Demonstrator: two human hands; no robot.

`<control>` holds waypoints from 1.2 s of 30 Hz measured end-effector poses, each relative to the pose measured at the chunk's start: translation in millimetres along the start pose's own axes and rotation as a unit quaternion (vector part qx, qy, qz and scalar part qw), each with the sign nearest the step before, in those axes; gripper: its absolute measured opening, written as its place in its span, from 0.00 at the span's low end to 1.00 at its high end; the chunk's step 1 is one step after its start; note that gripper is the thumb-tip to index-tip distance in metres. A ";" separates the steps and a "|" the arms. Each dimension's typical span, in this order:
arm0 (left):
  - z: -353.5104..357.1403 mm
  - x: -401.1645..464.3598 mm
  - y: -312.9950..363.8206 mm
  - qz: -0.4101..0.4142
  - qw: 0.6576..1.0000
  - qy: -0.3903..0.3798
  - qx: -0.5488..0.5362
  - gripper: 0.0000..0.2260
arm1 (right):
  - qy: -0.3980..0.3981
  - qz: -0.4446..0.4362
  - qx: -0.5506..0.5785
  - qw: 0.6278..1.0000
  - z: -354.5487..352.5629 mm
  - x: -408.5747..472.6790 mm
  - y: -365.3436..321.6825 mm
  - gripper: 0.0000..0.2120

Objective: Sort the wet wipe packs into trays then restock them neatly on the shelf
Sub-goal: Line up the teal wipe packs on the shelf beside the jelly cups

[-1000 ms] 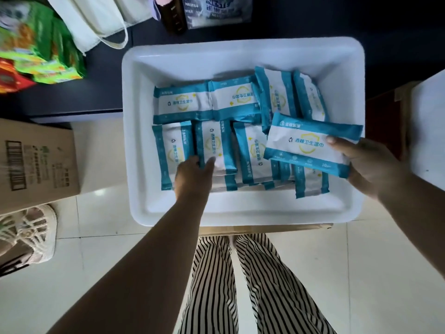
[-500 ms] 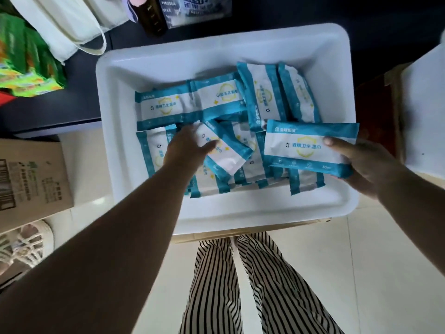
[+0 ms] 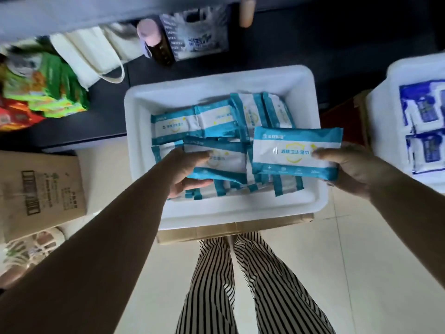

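A white tray (image 3: 240,210) in front of me holds several teal-and-white wet wipe packs (image 3: 190,124), some flat, some on edge. My left hand (image 3: 185,169) grips one teal pack (image 3: 226,160) lifted off the pile, thumb on top and fingers beneath. My right hand (image 3: 349,167) holds another teal pack (image 3: 293,153) level above the tray's right side, thumb pressed on its face. A second white tray (image 3: 380,112) at the right edge holds dark blue wipe packs (image 3: 423,109).
The tray rests on a cardboard box (image 3: 236,230) by a dark shelf (image 3: 337,44). On the shelf lie green snack bags (image 3: 48,90), a cloth bag (image 3: 96,54) and a drink carton (image 3: 199,34). A cardboard box (image 3: 41,189) stands left on the tiled floor.
My left hand went from resting on the pile to gripping one pack and lifting it clear. The view shifted, bringing the right-hand tray of blue packs into sight.
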State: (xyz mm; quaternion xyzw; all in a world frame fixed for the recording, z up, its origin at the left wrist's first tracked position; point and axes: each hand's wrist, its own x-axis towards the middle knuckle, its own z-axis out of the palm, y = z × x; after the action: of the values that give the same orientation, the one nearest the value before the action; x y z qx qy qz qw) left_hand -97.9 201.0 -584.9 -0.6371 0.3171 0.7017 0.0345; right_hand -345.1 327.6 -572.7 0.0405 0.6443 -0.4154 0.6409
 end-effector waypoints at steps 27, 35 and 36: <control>-85.5 -461.7 231.2 0.634 0.758 0.136 -0.068 0.08 | -0.283 -0.484 -0.131 0.818 191.9 -392.8 -291.7 0.11; -170.6 -493.9 291.9 0.700 0.656 0.268 -0.089 0.05 | -0.244 -0.547 -0.113 0.792 281.6 -418.1 -346.5 0.10; -187.0 -494.4 300.5 0.700 0.645 0.295 -0.082 0.06 | -0.230 -0.550 -0.111 0.795 296.7 -414.7 -354.4 0.09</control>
State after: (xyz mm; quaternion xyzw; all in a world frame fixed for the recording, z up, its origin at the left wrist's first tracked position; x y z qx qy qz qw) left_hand 21.1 46.0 -9.1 -0.3987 0.6036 0.3150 -0.6144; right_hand -244.6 121.6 4.4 -0.4888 0.4330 -0.6207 0.4338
